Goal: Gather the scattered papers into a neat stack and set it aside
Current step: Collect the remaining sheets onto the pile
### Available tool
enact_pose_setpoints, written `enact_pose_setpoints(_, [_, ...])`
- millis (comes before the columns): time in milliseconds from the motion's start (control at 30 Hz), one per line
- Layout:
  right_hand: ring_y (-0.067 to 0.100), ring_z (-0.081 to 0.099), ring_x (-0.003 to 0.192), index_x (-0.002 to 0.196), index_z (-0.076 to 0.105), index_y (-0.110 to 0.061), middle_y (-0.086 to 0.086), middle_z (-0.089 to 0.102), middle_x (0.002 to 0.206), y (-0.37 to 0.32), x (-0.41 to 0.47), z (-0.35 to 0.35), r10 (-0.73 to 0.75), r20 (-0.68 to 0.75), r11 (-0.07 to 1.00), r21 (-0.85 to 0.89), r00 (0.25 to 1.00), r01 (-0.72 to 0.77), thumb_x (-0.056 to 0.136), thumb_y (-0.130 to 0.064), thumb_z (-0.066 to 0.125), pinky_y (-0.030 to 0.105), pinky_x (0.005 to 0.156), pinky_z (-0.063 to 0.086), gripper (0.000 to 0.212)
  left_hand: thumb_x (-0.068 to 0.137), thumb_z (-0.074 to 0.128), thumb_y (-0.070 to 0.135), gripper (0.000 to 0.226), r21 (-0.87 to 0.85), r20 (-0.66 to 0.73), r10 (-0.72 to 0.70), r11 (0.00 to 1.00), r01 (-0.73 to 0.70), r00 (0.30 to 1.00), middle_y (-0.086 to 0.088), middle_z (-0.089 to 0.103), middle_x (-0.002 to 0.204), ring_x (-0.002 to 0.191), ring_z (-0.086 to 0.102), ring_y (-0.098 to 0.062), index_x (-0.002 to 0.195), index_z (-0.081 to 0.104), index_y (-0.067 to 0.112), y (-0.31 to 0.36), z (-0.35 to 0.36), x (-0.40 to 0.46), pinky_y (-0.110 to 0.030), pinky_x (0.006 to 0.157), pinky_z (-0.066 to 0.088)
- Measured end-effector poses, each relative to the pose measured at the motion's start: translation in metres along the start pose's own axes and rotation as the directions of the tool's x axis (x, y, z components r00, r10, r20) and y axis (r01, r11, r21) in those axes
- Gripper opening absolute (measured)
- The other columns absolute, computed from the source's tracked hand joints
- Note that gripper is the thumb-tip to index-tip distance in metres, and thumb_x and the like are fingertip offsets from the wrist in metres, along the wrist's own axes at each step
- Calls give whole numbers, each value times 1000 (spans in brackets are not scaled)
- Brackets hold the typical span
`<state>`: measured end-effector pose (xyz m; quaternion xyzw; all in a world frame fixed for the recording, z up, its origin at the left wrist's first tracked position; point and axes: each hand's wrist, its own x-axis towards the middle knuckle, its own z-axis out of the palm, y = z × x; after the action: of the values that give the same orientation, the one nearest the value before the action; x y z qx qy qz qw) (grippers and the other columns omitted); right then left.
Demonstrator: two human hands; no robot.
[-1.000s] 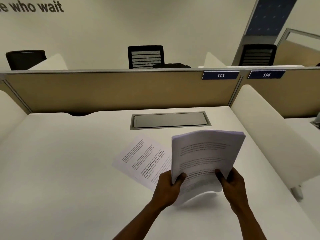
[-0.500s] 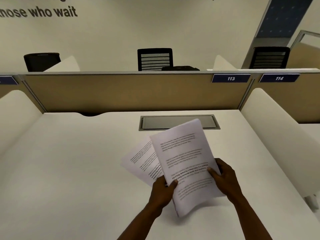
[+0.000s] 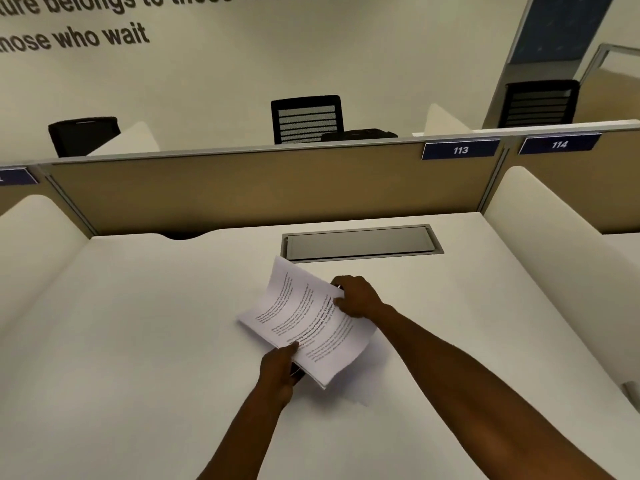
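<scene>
Here both hands, left and right, pinch the paper stack between closed fingers.

Open desk lies bare left of the left hand and right of the right hand. Just beyond the right hand sits a recessed cable tray; behind it the partition blocks reach, and white side dividers wall both flanks.

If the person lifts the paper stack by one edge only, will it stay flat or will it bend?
Probably it bends: the paper stack already curls upward at its far corner. The sheets may also fan apart, since the edges near the left hand look uneven. The right hand steadies the opposite side.
</scene>
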<state>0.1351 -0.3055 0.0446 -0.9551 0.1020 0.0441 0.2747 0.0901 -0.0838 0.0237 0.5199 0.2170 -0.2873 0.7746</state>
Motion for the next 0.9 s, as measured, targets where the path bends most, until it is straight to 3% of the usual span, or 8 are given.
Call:
enact_pose_setpoints(167, [30, 52, 120, 123, 56, -15, 12, 58, 127, 3, 20, 19, 50, 28, 997, -60, 998, -48, 85, -23, 62, 39, 97, 45, 39, 92, 61, 3, 34, 92, -42, 31, 995, -27, 999, -15, 67, 120, 103, 63, -32, 125, 59, 9, 1, 8, 9, -39, 77, 54])
enact_pose_setpoints(300, [32, 43, 128, 135, 45, -17, 14, 49, 135, 12, 21, 31, 137, 55, 986, -105, 989, -131, 88, -33, 61, 42, 105, 41, 53, 87, 68, 8, 32, 235, -120, 137, 966, -106, 983, -9, 67, 121, 103, 61, -25, 119, 63, 11, -3, 8, 17, -41, 98, 48])
enact_pose_setpoints(367, [32, 43, 128, 137, 42, -16, 14, 47, 135, 16, 19, 35, 157, 66, 979, -138, 985, -147, 89, -37, 59, 44, 104, 41, 55, 84, 72, 9, 32, 262, -151, 154, 959, -110, 977, -12, 67, 125, 107, 62, -27, 115, 65, 12, -5, 7, 20, -41, 101, 48])
enact_pose_setpoints(467, [32, 43, 128, 137, 40, -16, 13, 46, 136, 18, 16, 39, 154, 51, 967, -213, 987, -140, 91, -39, 55, 45, 103, 41, 54, 83, 75, 13, 37, 284, -219, 154, 955, -88, 963, -14, 56, 132, 102, 57, -28, 118, 62, 11, -4, 13, 20, -40, 93, 50])
enact_pose_setpoints(567, [33, 44, 124, 136, 39, -16, 14, 47, 133, 16, 14, 42, 141, 21, 954, -272, 990, -130, 92, -39, 53, 46, 99, 43, 52, 82, 75, 20, 53, 341, -291, 147, 939, -41, 945, -16, 40, 136, 100, 50, -28, 130, 54, 13, -3, 20, 18, -46, 95, 51])
enact_pose_setpoints(700, [35, 48, 118, 136, 38, -13, 17, 49, 129, 12, 13, 42, 125, 9, 957, -263, 992, -119, 92, -36, 53, 44, 94, 46, 51, 83, 75, 16, 54, 301, -275, 148, 952, -61, 950, -17, 49, 137, 101, 54, -29, 131, 51, 13, -3, 20, 19, -40, 84, 49])
enact_pose_setpoints(900, [36, 51, 116, 136, 39, -13, 18, 50, 128, 12, 10, 41, 131, 17, 965, -230, 991, -124, 91, -39, 54, 43, 95, 46, 54, 82, 75, 12, 65, 180, -263, 132, 980, -85, 956, -14, 60, 133, 110, 61, -33, 140, 47, 9, 0, 16, 22, -40, 87, 51])
